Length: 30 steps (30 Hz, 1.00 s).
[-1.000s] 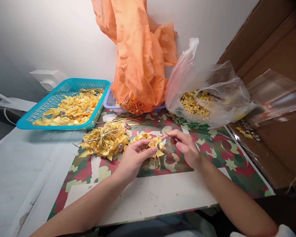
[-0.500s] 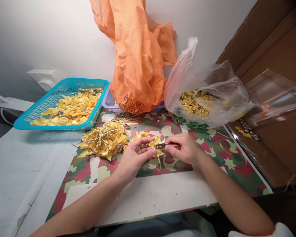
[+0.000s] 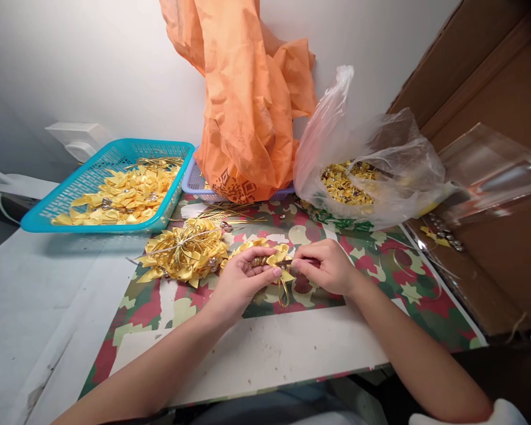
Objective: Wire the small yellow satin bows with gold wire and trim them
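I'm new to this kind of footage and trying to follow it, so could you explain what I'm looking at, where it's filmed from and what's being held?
There's no robot: these are a person's bare hands, seen by one head-worn camera looking forward and down. The left hand holds a small yellow ribbon bow; the right hand holds a slim dark tool against it. On the camouflage-patterned cover lies a heap of yellow ribbon pieces. Around it are a teal plastic basket of more pieces, a crumpled orange bag and an open, see-through plastic bag.
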### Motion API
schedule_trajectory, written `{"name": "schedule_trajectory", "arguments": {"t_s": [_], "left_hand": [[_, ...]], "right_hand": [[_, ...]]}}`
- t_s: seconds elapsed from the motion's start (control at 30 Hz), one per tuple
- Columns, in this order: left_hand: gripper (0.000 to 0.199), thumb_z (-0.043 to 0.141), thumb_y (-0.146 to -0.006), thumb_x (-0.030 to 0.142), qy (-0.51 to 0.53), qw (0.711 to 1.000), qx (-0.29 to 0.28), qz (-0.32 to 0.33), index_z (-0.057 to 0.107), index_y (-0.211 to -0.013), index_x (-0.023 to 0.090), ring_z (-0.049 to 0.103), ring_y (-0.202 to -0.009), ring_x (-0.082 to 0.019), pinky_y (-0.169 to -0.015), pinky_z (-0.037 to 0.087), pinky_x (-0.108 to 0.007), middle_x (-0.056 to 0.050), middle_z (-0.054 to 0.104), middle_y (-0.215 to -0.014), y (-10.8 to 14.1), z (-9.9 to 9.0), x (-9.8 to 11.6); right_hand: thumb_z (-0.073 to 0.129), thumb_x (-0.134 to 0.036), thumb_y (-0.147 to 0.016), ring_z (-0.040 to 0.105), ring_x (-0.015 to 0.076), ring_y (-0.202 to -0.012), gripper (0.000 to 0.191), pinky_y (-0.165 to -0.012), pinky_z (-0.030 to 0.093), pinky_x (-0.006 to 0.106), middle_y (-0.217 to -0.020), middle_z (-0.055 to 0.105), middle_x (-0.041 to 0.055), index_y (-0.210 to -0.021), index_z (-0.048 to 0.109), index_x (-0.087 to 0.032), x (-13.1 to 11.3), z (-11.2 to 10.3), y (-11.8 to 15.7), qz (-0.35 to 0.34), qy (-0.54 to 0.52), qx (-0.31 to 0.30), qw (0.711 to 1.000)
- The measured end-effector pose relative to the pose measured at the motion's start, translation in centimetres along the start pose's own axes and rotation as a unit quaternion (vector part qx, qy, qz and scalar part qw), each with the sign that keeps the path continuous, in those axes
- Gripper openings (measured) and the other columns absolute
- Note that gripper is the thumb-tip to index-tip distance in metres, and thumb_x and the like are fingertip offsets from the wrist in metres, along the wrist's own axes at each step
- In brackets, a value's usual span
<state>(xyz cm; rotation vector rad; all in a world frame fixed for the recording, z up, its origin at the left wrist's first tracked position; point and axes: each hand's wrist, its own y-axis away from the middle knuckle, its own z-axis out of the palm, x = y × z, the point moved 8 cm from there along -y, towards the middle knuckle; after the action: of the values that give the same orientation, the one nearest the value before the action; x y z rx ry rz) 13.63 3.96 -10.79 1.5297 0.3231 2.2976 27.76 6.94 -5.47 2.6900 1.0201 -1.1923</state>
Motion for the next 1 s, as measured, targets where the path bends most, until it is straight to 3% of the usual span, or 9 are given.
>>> {"name": "schedule_trajectory", "arguments": {"t_s": [0.17, 0.27, 0.4, 0.5, 0.73, 0.87, 1.0], "left_hand": [[0.041, 0.087, -0.061, 0.022, 0.009, 1.0, -0.003, 0.018, 0.066, -0.095, 0.017, 0.066, -0.066, -0.009, -0.064, 0.052, -0.018, 0.0, 0.072, -0.083, 0.0, 0.2, 0.3], [0.038, 0.084, -0.066, 0.023, 0.006, 0.999, 0.001, 0.04, 0.064, -0.098, 0.019, 0.065, -0.073, -0.01, -0.066, 0.052, -0.019, -0.001, 0.07, -0.09, 0.0, 0.1, 0.7], [0.032, 0.079, -0.068, 0.02, 0.007, 0.998, 0.016, 0.056, 0.058, -0.092, 0.023, 0.057, -0.065, -0.007, -0.061, 0.047, -0.017, 0.005, 0.061, -0.077, 0.2, 0.0, 1.1], [0.031, 0.078, -0.067, 0.019, 0.006, 0.998, 0.018, 0.055, 0.054, -0.085, 0.023, 0.052, -0.06, -0.007, -0.057, 0.042, -0.016, 0.007, 0.055, -0.069, 0.3, -0.1, 1.1], [0.015, 0.079, -0.068, 0.023, -0.01, 0.998, 0.02, 0.06, 0.069, -0.077, 0.018, 0.055, -0.067, -0.007, -0.061, 0.044, -0.016, 0.003, 0.064, -0.076, -0.1, -0.3, 0.8], [0.021, 0.08, -0.069, 0.026, -0.028, 0.998, 0.019, 0.044, 0.077, -0.089, 0.019, 0.06, -0.067, -0.009, -0.06, 0.047, -0.017, -0.001, 0.071, -0.078, 0.1, -0.3, 0.4], [0.025, 0.084, -0.064, 0.024, -0.017, 0.997, 0.004, 0.069, 0.078, -0.087, 0.02, 0.065, -0.075, -0.011, -0.07, 0.054, -0.019, -0.002, 0.075, -0.084, 0.2, 0.0, 0.9]], "right_hand": [[0.048, -0.036, -0.091, 0.037, 0.0086, -0.05, 0.032, -0.052, 0.027, 0.023, -0.052, 0.043, -0.0045, -0.066, 0.057, -0.017, 0.2, -0.3, 0.0, 0.017, -0.024, 0.019, 0.999], [0.045, -0.04, -0.093, 0.038, 0.0094, -0.05, 0.032, -0.052, 0.029, 0.023, -0.054, 0.042, -0.0048, -0.073, 0.056, -0.018, 0.8, -1.3, 0.0, 0.043, -0.04, 0.075, 0.995], [0.049, -0.043, -0.09, 0.041, 0.011, -0.052, 0.028, -0.053, 0.031, 0.023, -0.055, 0.045, -0.0042, -0.077, 0.056, -0.019, 1.5, -3.1, 0.3, 0.072, 0.025, 0.164, 0.984], [0.055, -0.045, -0.086, 0.047, 0.0124, -0.055, 0.026, -0.055, 0.033, 0.024, -0.06, 0.053, -0.0022, -0.079, 0.058, -0.02, 1.6, -3.7, 0.4, 0.076, 0.084, 0.189, 0.975], [0.054, -0.043, -0.087, 0.048, 0.0116, -0.051, 0.028, -0.054, 0.035, 0.024, -0.058, 0.057, -0.001, -0.075, 0.06, -0.019, -0.1, -3.6, 0.6, -0.04, 0.086, 0.183, 0.978], [0.059, -0.041, -0.083, 0.045, 0.0102, -0.045, 0.025, -0.053, 0.031, 0.026, -0.051, 0.054, -0.0032, -0.072, 0.062, -0.019, -1.5, -2.9, 0.7, -0.111, 0.112, 0.161, 0.974], [0.062, -0.039, -0.082, 0.046, 0.0091, -0.044, 0.023, -0.052, 0.028, 0.026, -0.049, 0.054, -0.0039, -0.073, 0.063, -0.018, -2.4, -2.6, 0.7, -0.133, 0.138, 0.155, 0.969]]}}
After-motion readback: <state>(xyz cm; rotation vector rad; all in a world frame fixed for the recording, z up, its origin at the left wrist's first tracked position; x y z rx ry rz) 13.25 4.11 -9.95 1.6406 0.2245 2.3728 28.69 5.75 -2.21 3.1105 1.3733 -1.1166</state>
